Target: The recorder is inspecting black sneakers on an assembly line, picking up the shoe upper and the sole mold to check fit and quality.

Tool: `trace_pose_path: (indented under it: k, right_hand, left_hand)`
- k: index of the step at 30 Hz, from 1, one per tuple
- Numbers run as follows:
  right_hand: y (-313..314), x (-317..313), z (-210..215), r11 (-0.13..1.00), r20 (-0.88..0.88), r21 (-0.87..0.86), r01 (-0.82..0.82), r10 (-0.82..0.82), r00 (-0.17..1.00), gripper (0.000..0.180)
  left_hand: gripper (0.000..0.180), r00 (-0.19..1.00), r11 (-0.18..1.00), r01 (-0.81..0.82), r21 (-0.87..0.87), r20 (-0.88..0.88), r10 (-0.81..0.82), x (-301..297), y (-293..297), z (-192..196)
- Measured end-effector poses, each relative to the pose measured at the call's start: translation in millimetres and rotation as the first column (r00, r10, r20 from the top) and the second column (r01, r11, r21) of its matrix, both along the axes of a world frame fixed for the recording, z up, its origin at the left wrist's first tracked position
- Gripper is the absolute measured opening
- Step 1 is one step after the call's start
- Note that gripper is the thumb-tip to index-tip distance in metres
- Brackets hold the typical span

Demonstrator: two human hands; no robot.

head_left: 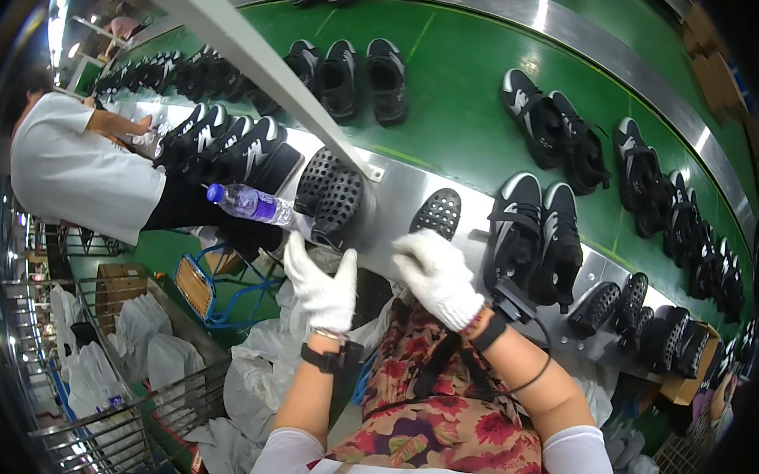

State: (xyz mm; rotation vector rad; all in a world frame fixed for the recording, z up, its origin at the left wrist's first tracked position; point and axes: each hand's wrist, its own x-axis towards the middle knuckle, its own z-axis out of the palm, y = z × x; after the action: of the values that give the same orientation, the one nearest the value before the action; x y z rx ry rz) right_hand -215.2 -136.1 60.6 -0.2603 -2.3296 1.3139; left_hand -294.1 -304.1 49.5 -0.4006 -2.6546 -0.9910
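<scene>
Both my hands wear white knit gloves. My left hand (321, 287) is held over the near edge of the metal bench with its thumb and fingers apart, nothing in it. Close beyond it stands a pair of black perforated plastic shoe inserts (342, 197). My right hand (436, 273) has its fingers curled at the near end of a single black perforated insert (437, 211); whatever is between the fingers is hidden. To its right, a pair of black and grey strap sneakers (517, 231) rests on the bench.
A purple-capped water bottle (248, 203) lies left of the inserts. A white metal post (260, 63) slants across the bench. Beyond runs a green conveyor belt (456, 78) with rows of sneakers. More inserts (599, 309) lie at right. At left are a person (92, 158) and a wire cart (120, 434).
</scene>
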Motion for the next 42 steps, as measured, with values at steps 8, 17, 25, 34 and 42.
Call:
trace_pose_path:
  k: [8, 17, 25, 34, 42]
  right_hand:
    - [-46.9, -82.9, 5.0, 0.998, 0.175, 0.055, -0.03, 0.02, 0.984, 0.039]
    - [-23.1, -64.1, 34.1, 0.988, 0.145, 0.131, -0.082, 0.062, 0.987, 0.034]
    - [21.8, 32.7, 59.7, 0.948, 0.036, -0.137, -0.287, 0.294, 0.955, 0.047]
    - [35.7, 138.5, 51.1, 0.881, 0.379, -0.309, 0.357, -0.23, 0.896, 0.062]
    - [101.9, 236.2, 44.7, 0.773, 0.589, -0.17, 0.611, -0.418, 0.692, 0.052]
  left_hand:
    - [0.074, 0.973, 0.967, -0.012, 0.253, 0.226, -0.047, -36.2, 6.1, -64.7]
    - [0.109, 0.961, 0.94, 0.118, 0.321, 0.202, -0.189, -12.1, -26.9, -25.8]
    - [0.03, 0.565, 0.383, -0.264, 0.886, 0.463, -0.683, -4.6, 26.4, 79.7]
    - [0.02, 0.325, 0.547, -0.208, 0.811, 0.584, -0.744, 95.4, 109.0, 53.2]
    - [0.051, 0.474, 0.393, 0.84, -0.374, 0.151, -0.867, 77.9, 184.9, -18.7]
